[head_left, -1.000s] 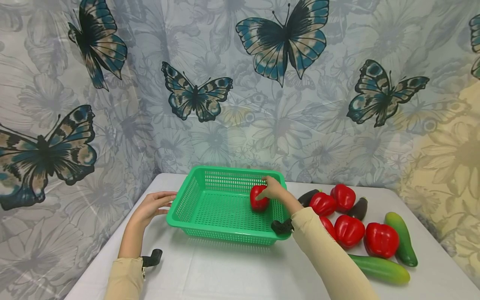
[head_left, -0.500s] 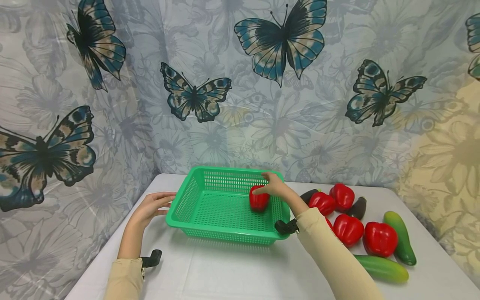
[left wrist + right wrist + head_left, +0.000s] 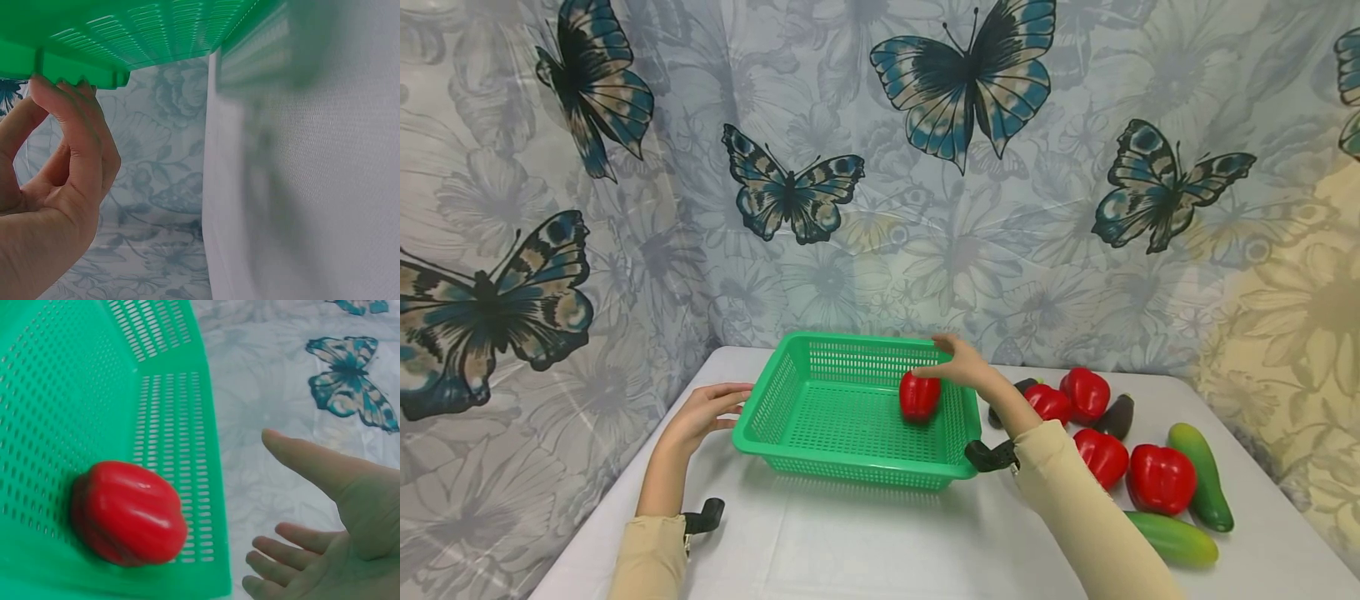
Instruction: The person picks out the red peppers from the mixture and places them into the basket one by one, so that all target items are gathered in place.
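Observation:
A red bell pepper (image 3: 919, 400) stands in the right part of a green plastic basket (image 3: 850, 468); the right wrist view shows the pepper (image 3: 131, 512) resting near the basket's end wall. My right hand (image 3: 964, 367) is over the basket's back right corner, thumb and fingers spread, holding nothing. In the right wrist view that hand (image 3: 369, 519) appears beyond the rim, apart from the pepper. At the basket's left end, my left hand (image 3: 700, 414) has bent fingers touching the outer rim. The left wrist view shows its fingertips (image 3: 44, 87) right at the rim's edge.
Right of the basket lie several red bell peppers (image 3: 1161, 481), dark eggplants (image 3: 1116, 417) and two green cucumbers (image 3: 1202, 479) on the white table (image 3: 850, 550). My right forearm partly covers them. A butterfly-patterned curtain (image 3: 850, 283) hangs behind the table.
My right hand has let go of the bell pepper and risen up and right, toward the basket's back right corner. The pepper stays put in the basket. The left hand has not moved.

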`<state>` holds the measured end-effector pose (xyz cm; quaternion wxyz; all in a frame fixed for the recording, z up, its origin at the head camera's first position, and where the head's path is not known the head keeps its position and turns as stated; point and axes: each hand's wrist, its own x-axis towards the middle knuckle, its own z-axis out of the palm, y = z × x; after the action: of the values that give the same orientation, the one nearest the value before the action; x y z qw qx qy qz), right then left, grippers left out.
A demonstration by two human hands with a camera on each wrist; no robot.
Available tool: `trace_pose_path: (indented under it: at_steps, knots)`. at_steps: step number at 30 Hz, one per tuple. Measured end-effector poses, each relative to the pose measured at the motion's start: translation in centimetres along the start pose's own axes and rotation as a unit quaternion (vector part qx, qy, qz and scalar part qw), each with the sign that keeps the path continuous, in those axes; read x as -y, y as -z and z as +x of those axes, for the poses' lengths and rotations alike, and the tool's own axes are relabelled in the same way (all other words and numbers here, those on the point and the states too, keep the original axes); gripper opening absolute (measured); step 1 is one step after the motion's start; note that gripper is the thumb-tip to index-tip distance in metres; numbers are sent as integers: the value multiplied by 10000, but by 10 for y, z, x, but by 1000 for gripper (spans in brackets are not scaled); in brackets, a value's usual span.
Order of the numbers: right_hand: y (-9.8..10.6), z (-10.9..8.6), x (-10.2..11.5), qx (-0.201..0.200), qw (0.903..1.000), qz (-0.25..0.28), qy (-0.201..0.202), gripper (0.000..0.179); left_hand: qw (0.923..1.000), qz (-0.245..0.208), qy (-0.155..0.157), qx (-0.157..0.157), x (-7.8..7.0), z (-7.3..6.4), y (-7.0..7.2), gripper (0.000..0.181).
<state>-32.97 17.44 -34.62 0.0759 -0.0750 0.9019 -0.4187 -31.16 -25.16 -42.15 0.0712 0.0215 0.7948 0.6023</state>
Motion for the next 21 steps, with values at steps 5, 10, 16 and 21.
trace_pose_path:
  at_steps: [5,10,16,21]
  knots:
    - [11,-7,-4,30,9999,55,159,91,10000,-18,-12,-6,0,-1,0,53]
    - [24,-16,-10,108,9996,138,226,92,10000,-27,-4,-12,0,0,0,54]
    - [38,-27,-19,140,9996,96,213,94,10000,-4,3,-18,1,1,1,55]
    - [51,-41,-31,203,9994,152,239,92,10000,8,0,6,2,1,2,56]
